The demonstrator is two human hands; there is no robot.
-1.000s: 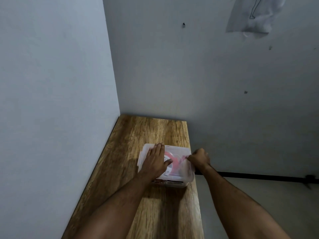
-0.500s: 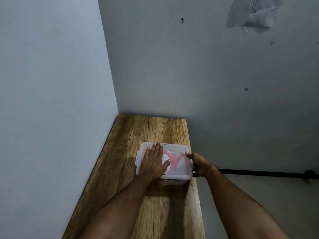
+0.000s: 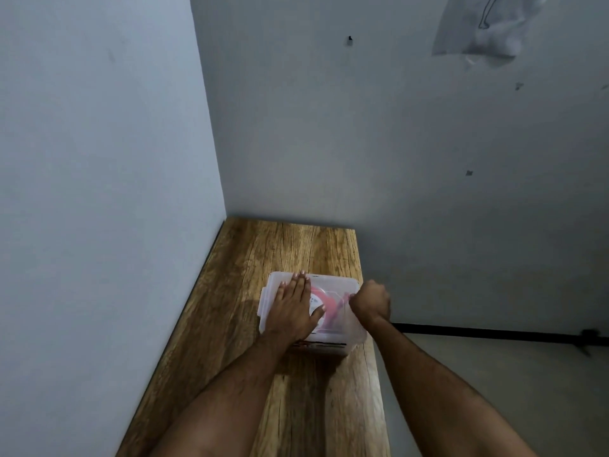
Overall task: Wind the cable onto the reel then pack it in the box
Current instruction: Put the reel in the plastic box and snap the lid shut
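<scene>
Translucent box, left hand flat atop

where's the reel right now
The pink reel sits inside the clear plastic box on the wooden table, under the flat left hand, with the right hand at the box's right edge.

A translucent lidded box sits on the wooden table's right edge, a pink reel lying flat inside
</scene>
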